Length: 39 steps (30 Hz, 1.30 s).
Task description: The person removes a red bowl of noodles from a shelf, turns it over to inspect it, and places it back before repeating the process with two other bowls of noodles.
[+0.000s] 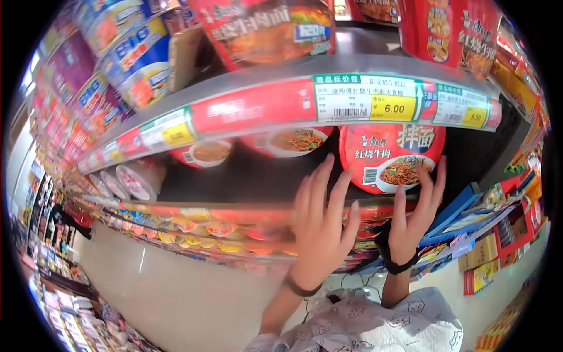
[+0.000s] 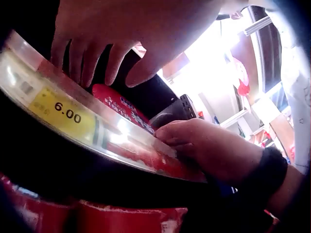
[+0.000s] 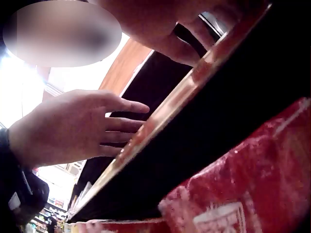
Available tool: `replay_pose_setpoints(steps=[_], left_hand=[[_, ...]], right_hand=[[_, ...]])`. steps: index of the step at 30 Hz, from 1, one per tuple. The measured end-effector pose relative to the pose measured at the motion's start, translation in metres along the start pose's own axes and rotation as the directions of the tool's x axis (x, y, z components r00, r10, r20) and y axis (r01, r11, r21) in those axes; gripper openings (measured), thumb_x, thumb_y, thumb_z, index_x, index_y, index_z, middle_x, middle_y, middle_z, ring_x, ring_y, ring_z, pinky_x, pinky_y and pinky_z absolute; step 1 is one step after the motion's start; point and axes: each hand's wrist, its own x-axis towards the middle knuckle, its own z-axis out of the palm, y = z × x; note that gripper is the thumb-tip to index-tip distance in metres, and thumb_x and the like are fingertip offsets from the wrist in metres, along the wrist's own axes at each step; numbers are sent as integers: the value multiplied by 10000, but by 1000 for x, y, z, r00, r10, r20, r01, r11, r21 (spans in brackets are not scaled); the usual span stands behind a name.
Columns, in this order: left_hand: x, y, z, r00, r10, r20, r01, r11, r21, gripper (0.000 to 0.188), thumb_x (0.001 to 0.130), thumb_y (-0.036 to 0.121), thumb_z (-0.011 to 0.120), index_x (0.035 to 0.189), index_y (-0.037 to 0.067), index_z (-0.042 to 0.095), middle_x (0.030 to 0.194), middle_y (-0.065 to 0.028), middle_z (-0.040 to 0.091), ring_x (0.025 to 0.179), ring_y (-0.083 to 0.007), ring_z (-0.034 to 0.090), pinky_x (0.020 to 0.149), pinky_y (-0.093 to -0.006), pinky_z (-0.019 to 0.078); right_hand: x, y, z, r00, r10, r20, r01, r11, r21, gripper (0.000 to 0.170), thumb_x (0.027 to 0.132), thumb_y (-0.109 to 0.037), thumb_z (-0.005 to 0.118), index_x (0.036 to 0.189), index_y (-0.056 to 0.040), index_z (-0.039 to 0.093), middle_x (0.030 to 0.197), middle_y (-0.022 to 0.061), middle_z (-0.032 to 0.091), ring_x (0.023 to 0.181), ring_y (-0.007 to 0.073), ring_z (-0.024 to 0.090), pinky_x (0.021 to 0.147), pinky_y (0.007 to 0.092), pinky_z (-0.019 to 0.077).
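Although its lid was partly cut off from view by the rail above, the red noodle bowl (image 1: pixel 392 154) sat in the shelf gap, with its lid, printed with a picture of noodles and a barcode, facing outward; the left hand (image 1: pixel 322 234) reached in at its lower left, fingers long and spread, curled round nothing; the right hand (image 1: pixel 410 229) reached up at its lower right, fingers also apart and fairly straight, gripping nothing that showed

By my judgement, the bowl could tip or slide off the shelf edge if one hand pushed harder than the other, since neither had fingers wrapped round it; knuckles or the bowl's rim could also knock the low price rail (image 1: pixel 252 108), because the gap beneath it looked tight

Relative to the fingers, the bowl lay between and just beyond the two hands; the left fingertips were close beside its lower left edge, and the right fingertips overlapped its lower right part from this angle; whether any fingertip truly touched it could not be told

Farther out, two more bowls (image 1: pixel 292 141) (image 1: pixel 205 152) showed to the left under the same rail; a yellow and white price tag (image 1: pixel 369 105) reading 6.00 hung above; large red tubs (image 1: pixel 270 29) stood on top, blue tubs (image 1: pixel 138 61) to their left, and pale floor (image 1: pixel 135 252) spread below
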Motion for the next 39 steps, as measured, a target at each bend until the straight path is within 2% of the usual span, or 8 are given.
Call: replay_pose_setpoints(steps=[4,9,16,20,25,29,34,39], left_hand=[[19,-20,12,980,78,182,-105,984,144,627,975,205,658,1576,108,509,1478,-264,535,1327,-434,540,1109,-579,440],[10,-31,34,986,155,55,-163,966,202,700,834,232,786,1495,95,601,1337,-259,602,1104,-401,657,905,-496,532],[10,-35,30,981,127,-149,-150,977,-153,651,816,221,816,1430,71,663,1340,-334,581,1062,-433,696,882,-473,579],[-10,-56,27,955,180,-237,-266,873,-409,777,803,204,827,1501,38,529,1460,-388,457,1239,-511,604,1001,-544,527],[-34,-70,-8,977,184,-105,-209,758,-618,807,836,289,819,1520,25,483,1540,-346,267,1416,-527,422,1131,-611,406],[-81,-106,-41,970,242,3,-156,632,-759,823,894,347,832,1510,68,364,1618,-305,163,1496,-464,350,1187,-596,409],[-113,-136,-47,909,414,-43,-295,566,-770,808,790,189,906,1448,118,444,1621,-348,264,1467,-465,402,1147,-623,440],[-141,-118,-54,884,67,463,422,312,-851,715,836,407,883,1330,84,479,1493,-234,393,1429,-441,449,1159,-533,433]], right_hand=[[7,-6,17,990,113,-85,-119,990,-70,428,971,-121,687,1383,-47,597,1611,256,463,1466,426,450,1217,503,309],[1,2,17,985,125,-119,-120,991,53,459,861,-71,758,1303,-46,636,1543,267,506,1437,428,472,1163,506,370],[-2,-13,16,996,59,-64,-42,968,246,585,765,-45,734,1334,-31,600,1642,288,382,1497,381,440,1217,467,346],[-5,-44,17,974,132,-185,-39,899,437,559,780,-176,733,1308,-14,645,1607,335,398,1431,432,493,1176,494,397],[-40,-73,-3,973,106,-206,-25,933,359,541,789,-260,695,1261,5,700,1606,338,394,1455,452,467,1214,528,343],[-93,-99,-16,964,138,-228,-47,930,365,660,933,-558,677,1291,-3,677,1568,322,437,1437,436,474,1197,519,347],[-162,-149,-24,906,230,-354,-140,955,262,548,856,-381,695,1260,-13,655,1500,285,465,1332,395,526,1150,505,377],[-220,-178,-43,849,213,-484,-160,976,150,591,824,-251,745,1332,7,588,1418,232,487,1261,354,572,1080,482,447]])
